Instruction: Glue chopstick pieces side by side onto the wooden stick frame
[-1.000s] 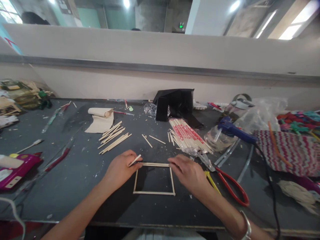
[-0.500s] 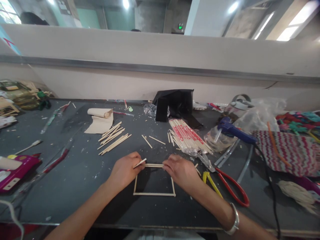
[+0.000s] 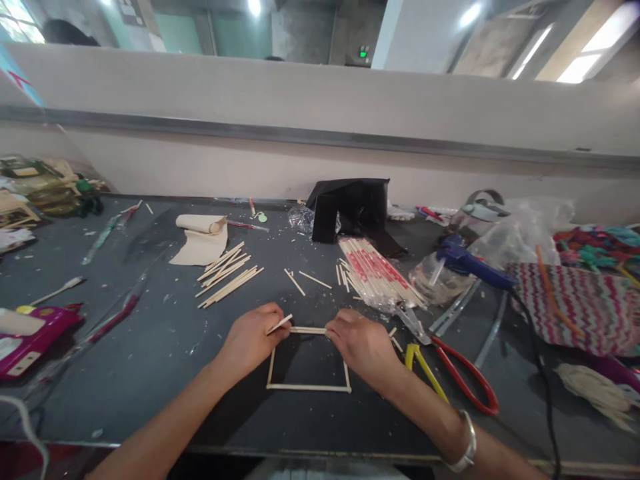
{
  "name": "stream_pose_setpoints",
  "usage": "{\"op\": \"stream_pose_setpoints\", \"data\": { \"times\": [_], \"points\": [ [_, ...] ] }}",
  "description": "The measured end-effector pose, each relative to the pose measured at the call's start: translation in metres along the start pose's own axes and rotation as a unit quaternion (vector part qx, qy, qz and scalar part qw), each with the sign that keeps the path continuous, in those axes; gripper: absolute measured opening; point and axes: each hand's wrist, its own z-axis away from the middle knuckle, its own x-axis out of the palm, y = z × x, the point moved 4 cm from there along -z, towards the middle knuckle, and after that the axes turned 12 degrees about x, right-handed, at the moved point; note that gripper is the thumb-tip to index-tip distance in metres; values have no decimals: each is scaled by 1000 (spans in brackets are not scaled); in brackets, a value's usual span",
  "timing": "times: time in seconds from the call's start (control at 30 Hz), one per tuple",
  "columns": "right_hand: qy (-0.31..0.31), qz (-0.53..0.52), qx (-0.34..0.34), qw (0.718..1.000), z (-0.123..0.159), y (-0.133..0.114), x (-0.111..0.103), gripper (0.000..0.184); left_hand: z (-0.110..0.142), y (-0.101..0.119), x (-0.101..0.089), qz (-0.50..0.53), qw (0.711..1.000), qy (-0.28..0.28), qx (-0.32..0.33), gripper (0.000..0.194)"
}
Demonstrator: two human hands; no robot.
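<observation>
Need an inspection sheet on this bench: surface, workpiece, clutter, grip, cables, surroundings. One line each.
Surface: dark tabletop, littered with small scraps.
Workpiece: rectangular stick frame, two sticks along its far side; far corners hidden by hands.
Clutter: loose sticks, packaged sticks, red-handled pliers, patterned cloth.
Grip: left hand at the far side's left end, also holding a short stick; right hand pinching its right end.
Cables: black cord from blue glue gun to near edge; white cord at near left.
Surroundings: pale partition behind; lit green sign beyond.
</observation>
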Motion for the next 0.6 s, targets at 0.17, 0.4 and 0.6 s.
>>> {"op": "stream_pose_setpoints", "data": {
  "times": [0.17, 0.4, 0.6],
  "points": [
    [5, -7, 2, 1000, 2, 1, 0, 24, 0, -9, -4, 61, 997, 39, -19, 20],
    [32, -72, 0, 997, 2, 7, -11, 23, 14, -25, -34, 173, 950, 213, -149, 26],
    [12, -302, 10, 953, 34, -15, -46, 19, 37, 30, -38, 497, 757, 396, -150, 35]
  ]
}}
